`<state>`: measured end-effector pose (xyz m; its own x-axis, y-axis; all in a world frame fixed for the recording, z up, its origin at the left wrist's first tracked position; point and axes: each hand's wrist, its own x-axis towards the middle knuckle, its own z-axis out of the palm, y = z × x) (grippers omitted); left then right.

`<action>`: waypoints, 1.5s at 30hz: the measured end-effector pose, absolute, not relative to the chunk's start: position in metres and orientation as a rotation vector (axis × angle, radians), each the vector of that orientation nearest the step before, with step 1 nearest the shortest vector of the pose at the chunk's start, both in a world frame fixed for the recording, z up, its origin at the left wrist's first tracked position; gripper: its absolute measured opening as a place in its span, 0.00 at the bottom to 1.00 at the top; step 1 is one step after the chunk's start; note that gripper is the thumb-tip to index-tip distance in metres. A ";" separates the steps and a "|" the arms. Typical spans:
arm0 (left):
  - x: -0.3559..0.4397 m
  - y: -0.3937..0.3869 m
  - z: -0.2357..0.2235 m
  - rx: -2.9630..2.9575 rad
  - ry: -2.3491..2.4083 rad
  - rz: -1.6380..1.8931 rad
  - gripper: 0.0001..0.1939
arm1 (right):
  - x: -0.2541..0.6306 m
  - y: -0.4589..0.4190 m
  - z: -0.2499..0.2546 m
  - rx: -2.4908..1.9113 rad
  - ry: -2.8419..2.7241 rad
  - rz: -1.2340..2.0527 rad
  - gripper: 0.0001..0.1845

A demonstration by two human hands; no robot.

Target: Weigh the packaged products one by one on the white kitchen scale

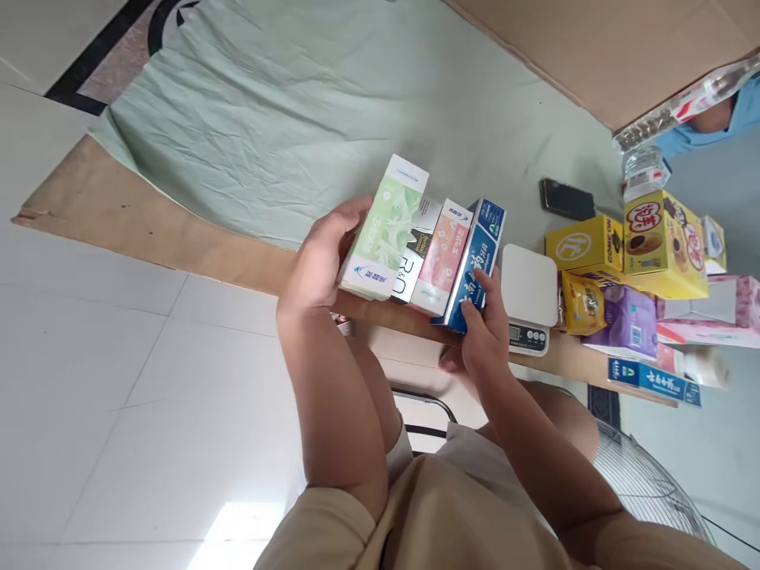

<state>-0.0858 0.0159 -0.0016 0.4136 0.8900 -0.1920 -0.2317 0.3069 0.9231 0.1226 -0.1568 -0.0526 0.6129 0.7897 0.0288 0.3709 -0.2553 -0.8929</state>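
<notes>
Side by side between my two hands is a row of boxes. My left hand [324, 257] curls round the outer side of a green and white box [389, 226]. Beside that box is a white and black box [412, 257], partly covered by it, followed by a pink box [444, 255]. A blue toothpaste box [480, 257] forms the right end, and my right hand [485, 328] grips its near end with thumb and finger. The boxes tilt over the table's front edge; whether their far ends touch the cloth cannot be made out.
Right of the boxes sits a white kitchen scale [530, 285], with a black phone [567, 199] behind it. Yellow boxes [665, 241], a purple pack [629, 321] and another blue box [653, 382] crowd the right. Plastic bottles [677, 107] lie near cardboard [629, 47]. A wire fan guard [647, 475] stands lower right.
</notes>
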 end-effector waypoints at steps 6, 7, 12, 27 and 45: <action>-0.089 0.011 -0.006 0.961 0.948 0.911 0.16 | 0.126 -0.163 -0.038 -1.915 -1.098 0.566 0.29; -0.089 0.011 -0.008 0.950 0.951 0.942 0.17 | 0.125 -0.164 -0.031 -1.942 -1.145 0.528 0.30; -0.084 0.011 -0.012 0.967 0.908 0.960 0.22 | 0.106 -0.158 0.007 -1.851 -1.655 0.289 0.35; -0.089 0.021 -0.002 1.063 0.670 0.717 0.19 | 0.083 -0.119 0.015 -1.921 -1.778 0.112 0.27; -0.088 0.012 -0.013 1.009 0.746 0.774 0.24 | 0.119 -0.150 -0.026 -2.126 -1.764 0.095 0.23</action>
<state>-0.0885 0.0115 -0.0130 0.5197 0.8355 -0.1788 -0.2098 0.3276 0.9212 0.1192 -0.1502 -0.0258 0.2116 0.9598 0.1843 0.9346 -0.1436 -0.3254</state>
